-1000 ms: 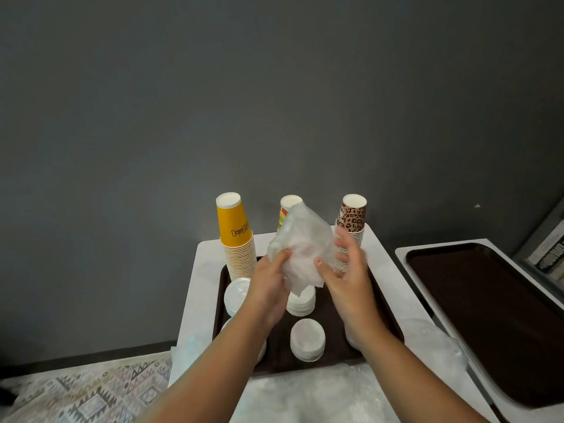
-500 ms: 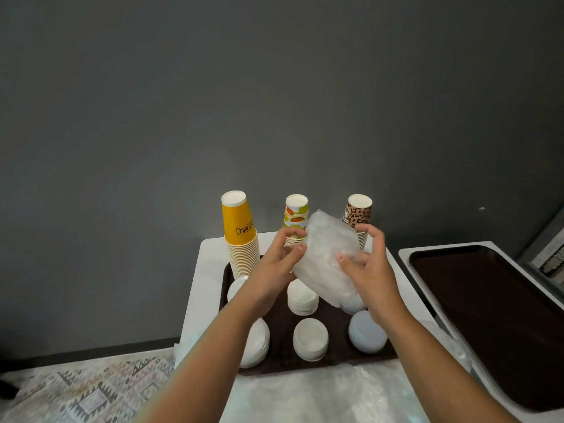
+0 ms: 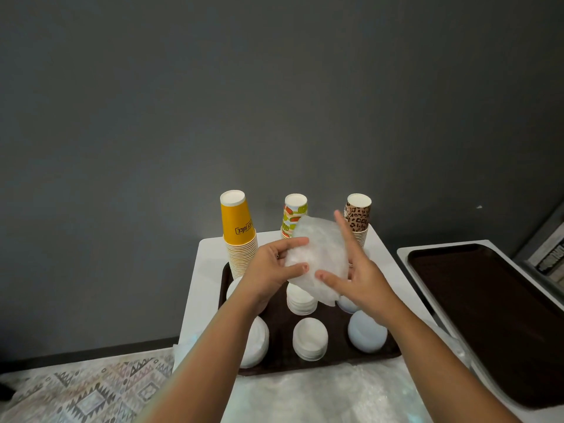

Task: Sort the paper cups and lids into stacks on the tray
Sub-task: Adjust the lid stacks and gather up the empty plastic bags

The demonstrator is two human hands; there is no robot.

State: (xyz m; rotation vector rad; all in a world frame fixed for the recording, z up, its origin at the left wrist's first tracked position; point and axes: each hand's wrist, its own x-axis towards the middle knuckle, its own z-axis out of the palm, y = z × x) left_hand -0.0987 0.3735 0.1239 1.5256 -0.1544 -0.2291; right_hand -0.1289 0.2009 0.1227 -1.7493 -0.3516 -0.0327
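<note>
Clear plastic sheeting covers the near white table; on it a brown tray carries lid stacks, cup stacks behind, before a grey wall. Above the tray, the left hand pinches a clear bag; the right hand presses it, fingers straight.

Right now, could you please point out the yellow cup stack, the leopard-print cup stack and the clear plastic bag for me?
yellow cup stack (image 3: pixel 237 219), head view, on the top cup's yellow side.
leopard-print cup stack (image 3: pixel 357 215), head view, on the top cup's patterned side.
clear plastic bag (image 3: pixel 323 254), head view, on the crumpled middle between both hands.
</note>
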